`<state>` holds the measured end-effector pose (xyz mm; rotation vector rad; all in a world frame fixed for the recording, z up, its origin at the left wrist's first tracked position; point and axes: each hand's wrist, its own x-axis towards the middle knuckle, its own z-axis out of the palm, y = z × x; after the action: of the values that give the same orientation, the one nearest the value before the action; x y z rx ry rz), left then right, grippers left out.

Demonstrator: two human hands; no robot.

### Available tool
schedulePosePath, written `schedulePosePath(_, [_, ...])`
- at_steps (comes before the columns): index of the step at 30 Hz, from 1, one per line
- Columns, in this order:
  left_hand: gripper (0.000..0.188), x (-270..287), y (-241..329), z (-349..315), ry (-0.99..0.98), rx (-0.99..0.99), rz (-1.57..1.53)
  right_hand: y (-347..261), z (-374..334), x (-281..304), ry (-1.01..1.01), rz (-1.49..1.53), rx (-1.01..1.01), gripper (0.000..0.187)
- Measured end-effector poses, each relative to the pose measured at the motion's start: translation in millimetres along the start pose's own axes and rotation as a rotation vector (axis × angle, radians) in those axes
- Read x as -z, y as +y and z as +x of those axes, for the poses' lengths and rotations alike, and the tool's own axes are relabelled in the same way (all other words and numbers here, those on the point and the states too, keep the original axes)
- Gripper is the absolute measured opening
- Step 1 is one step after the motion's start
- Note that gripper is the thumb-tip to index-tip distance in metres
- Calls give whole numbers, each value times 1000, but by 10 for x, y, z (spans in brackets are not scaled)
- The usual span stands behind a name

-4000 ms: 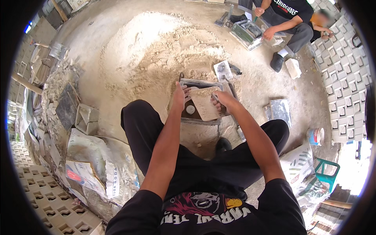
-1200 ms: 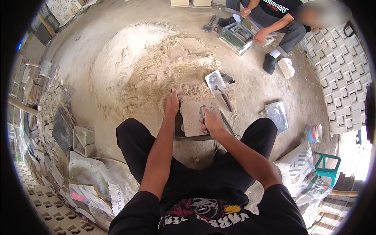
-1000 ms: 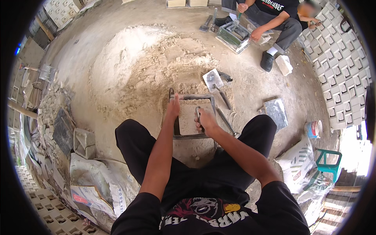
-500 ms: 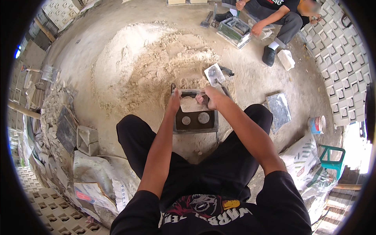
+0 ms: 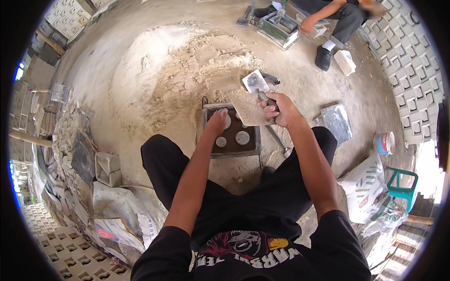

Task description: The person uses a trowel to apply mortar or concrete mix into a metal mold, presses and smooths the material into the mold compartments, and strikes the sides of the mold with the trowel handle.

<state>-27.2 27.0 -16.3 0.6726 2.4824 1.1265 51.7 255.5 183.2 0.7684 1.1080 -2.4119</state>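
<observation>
Left hand: over the left side of the mould, the hand (image 5: pixel 217 122) has its fingers bent inward beside a round disc (image 5: pixel 228 122); whether they grip anything, I cannot tell.
Right hand: the hand (image 5: pixel 282 111) has its fingers wrapped round the dark handle of a flat trowel (image 5: pixel 247 108).
Trowel blade: dusty and pale, it covers the far right corner of the mould; whether it touches the rim cannot be told.
Mould: the rectangular metal mould (image 5: pixel 234 154) sits on the floor beyond the person's feet, between the knees, with a small disc (image 5: pixel 221 141) near left and a larger disc (image 5: pixel 242 137) near right on its dark inside.
Powder: a broad pale heap (image 5: pixel 187 61) spreads on the far side.
Square tool: a pale square blade (image 5: pixel 255 81) lies just beyond the flat trowel.
Right side: a dark flat plate (image 5: pixel 336 123), a bucket (image 5: pixel 384 143) and a green stool (image 5: pixel 402 187).
Far right: a co-worker's hand (image 5: pixel 307 25) is at another frame (image 5: pixel 280 29).
</observation>
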Motion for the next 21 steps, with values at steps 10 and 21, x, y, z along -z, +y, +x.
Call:
schedulePosePath(10, [62,-548,259,-26,86,-283,-5,-47,-154,175,122,16,131,24])
schedulePosePath(21, [62,-385,230,-161,-20,-192,629,-116,-201,393,151,101,211,17])
